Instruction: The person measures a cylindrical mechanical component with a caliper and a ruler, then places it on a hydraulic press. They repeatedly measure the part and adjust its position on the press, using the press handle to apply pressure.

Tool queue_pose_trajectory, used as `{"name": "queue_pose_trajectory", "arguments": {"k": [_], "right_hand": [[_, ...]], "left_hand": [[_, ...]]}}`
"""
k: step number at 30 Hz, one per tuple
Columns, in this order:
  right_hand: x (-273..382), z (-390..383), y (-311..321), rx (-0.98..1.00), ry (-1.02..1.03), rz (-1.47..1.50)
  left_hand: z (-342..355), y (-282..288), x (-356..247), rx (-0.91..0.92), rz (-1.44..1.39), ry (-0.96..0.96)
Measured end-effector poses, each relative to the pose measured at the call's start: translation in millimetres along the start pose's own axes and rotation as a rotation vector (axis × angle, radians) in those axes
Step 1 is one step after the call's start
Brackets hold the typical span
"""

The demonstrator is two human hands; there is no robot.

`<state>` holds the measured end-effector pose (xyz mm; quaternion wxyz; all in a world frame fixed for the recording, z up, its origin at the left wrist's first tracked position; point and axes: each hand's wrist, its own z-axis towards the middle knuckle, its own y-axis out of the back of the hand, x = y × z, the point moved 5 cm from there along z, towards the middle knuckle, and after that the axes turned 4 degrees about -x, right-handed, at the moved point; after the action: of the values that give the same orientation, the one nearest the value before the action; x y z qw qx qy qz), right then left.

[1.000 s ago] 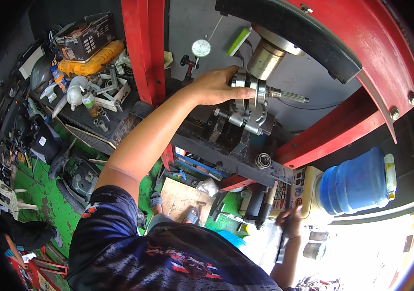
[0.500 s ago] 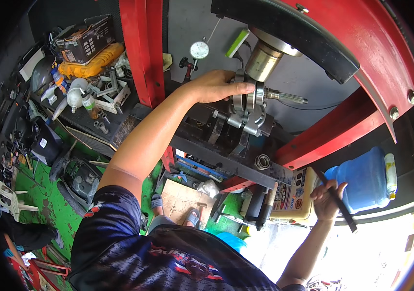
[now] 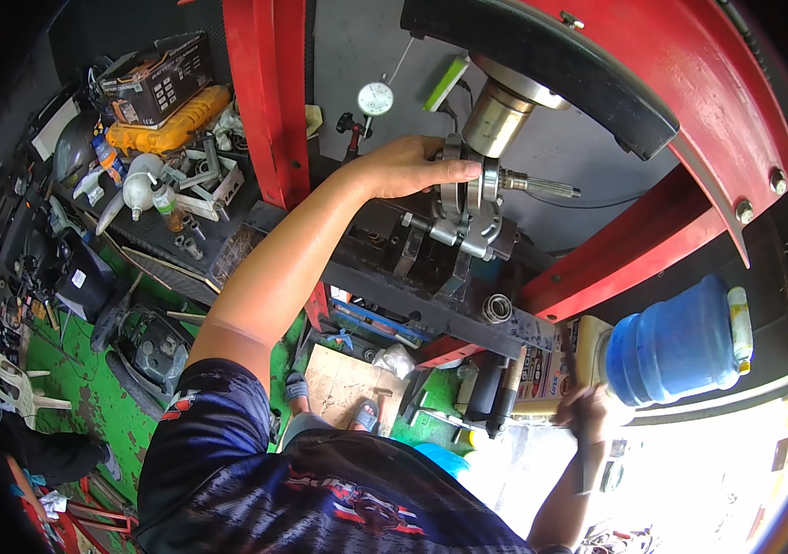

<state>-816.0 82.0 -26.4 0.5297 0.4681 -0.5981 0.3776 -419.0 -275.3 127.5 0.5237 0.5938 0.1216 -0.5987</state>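
Note:
My left hand (image 3: 403, 169) grips a steel crankshaft (image 3: 450, 198) with round webs. The thumb lies across the top of the webs and the other fingers are hidden behind. A splined shaft end (image 3: 546, 186) sticks out to the right. The crankshaft sits over the dark bed (image 3: 385, 254) of a red-framed press, just below its cylindrical steel ram (image 3: 497, 120). Lower right, my right hand (image 3: 586, 415) is closed round a dark flat bar (image 3: 569, 355); both are smeared by motion, apart from the crankshaft.
A dial gauge (image 3: 375, 99) stands behind the press. A bearing ring (image 3: 497, 308) rests on the bed's right end. Red posts (image 3: 266, 102) frame the work. A blue water jug (image 3: 676, 343) stands at right, and a cluttered bench with a yellow case (image 3: 169, 126) at left.
My right hand has swung left and slightly down with the dark bar, uncovering more of the blue jug. My left hand keeps its hold on the crankshaft.

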Motion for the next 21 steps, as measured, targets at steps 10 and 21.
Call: {"name": "queue_pose_trajectory", "arguments": {"k": [10, 21], "right_hand": [[18.9, -3.9, -9.2, 0.028, -0.097, 0.122], [-106.8, -32.6, -20.5, -0.026, -0.337, -0.154]], "left_hand": [[2.6, -1.2, 2.9, 0.008, -0.012, -0.001], [-1.1, 0.9, -2.8, 0.016, 0.011, 0.003]]}}
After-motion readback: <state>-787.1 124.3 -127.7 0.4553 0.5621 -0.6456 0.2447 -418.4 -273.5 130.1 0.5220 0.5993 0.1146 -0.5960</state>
